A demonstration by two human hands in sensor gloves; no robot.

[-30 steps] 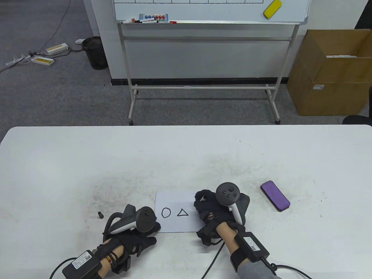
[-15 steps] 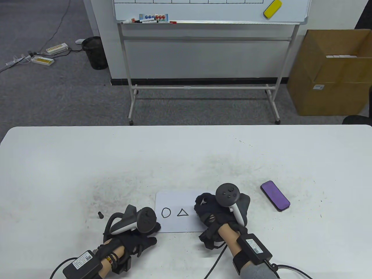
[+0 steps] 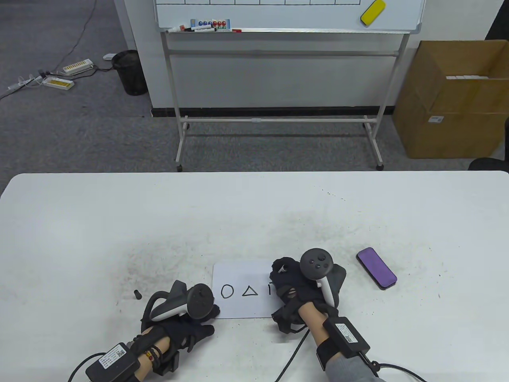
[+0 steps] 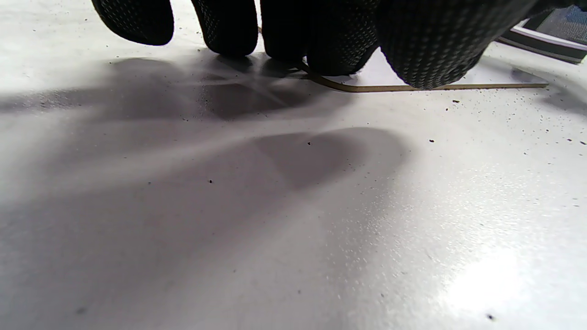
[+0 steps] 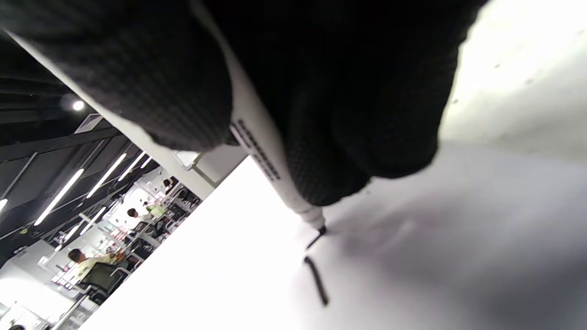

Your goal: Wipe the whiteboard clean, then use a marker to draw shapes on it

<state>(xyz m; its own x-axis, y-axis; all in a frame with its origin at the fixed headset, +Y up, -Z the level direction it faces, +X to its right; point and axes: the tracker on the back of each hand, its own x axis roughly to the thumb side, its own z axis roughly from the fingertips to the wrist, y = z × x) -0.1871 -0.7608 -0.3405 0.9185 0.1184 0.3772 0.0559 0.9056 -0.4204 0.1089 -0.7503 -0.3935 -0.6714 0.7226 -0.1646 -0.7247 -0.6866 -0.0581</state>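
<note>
A small whiteboard [image 3: 238, 274] lies flat near the table's front edge. A black circle [image 3: 227, 291] and a triangle [image 3: 249, 291] are drawn on it, with a short fresh stroke [image 3: 270, 289] beside them. My right hand [image 3: 296, 284] grips a white marker [image 5: 270, 169], its tip touching the board next to a dark line [image 5: 316, 280]. My left hand [image 3: 199, 314] presses on the board's lower left corner; in the left wrist view its fingertips [image 4: 339, 55] rest on the board's edge [image 4: 458, 86]. The marker's black cap [image 3: 137, 294] lies on the table to the left.
A purple eraser [image 3: 376, 267] lies on the table right of my right hand. Behind the table stands a large whiteboard on a stand [image 3: 278, 119] with markers on its tray and a yellow eraser [image 3: 372, 12]. A cardboard box [image 3: 453, 99] sits on the floor at right.
My right hand has shifted a little to the right and down with the marker, uncovering a new short stroke right of the triangle. The left hand has stayed put.
</note>
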